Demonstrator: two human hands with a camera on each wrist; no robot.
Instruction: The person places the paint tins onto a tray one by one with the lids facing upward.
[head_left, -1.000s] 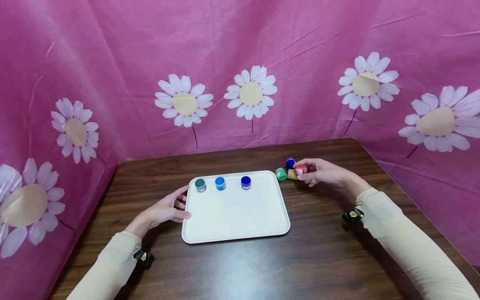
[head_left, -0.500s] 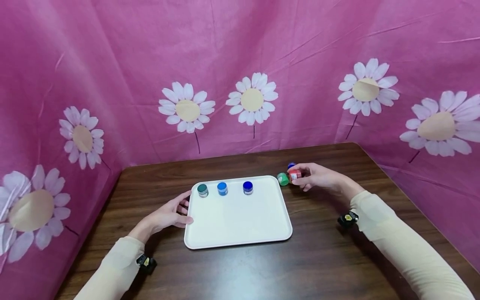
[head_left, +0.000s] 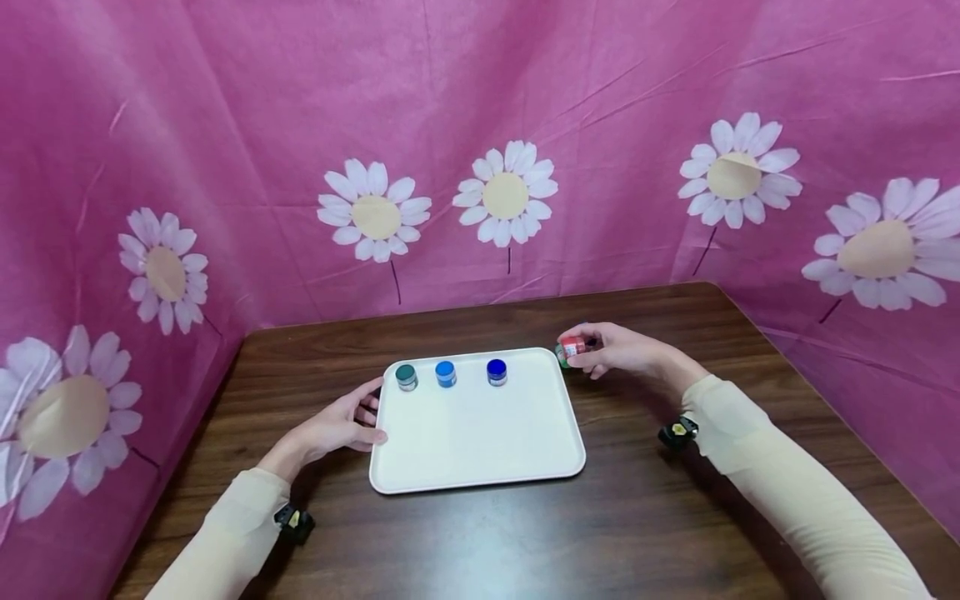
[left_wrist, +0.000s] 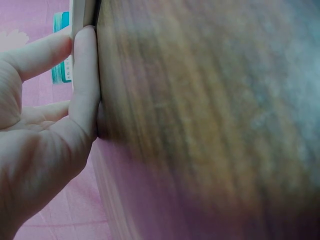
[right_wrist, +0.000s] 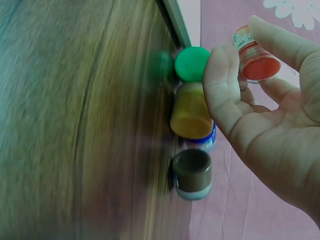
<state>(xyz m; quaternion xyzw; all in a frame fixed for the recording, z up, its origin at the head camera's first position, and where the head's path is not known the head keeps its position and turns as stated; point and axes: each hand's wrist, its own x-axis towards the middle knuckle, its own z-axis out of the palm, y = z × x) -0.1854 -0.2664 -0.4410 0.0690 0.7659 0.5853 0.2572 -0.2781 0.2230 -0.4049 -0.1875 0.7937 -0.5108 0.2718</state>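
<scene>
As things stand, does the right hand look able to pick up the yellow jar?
Probably not right away: the right hand is taken up holding the red jar. Otherwise the yellow jar seems within easy reach, though a green jar and a blue jar crowd it.

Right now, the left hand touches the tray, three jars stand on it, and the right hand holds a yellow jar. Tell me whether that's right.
Not quite: the right hand holds a red jar, not a yellow one, as the right wrist view shows. The rest stands: the left hand touches the tray, with three jars on it.
</scene>
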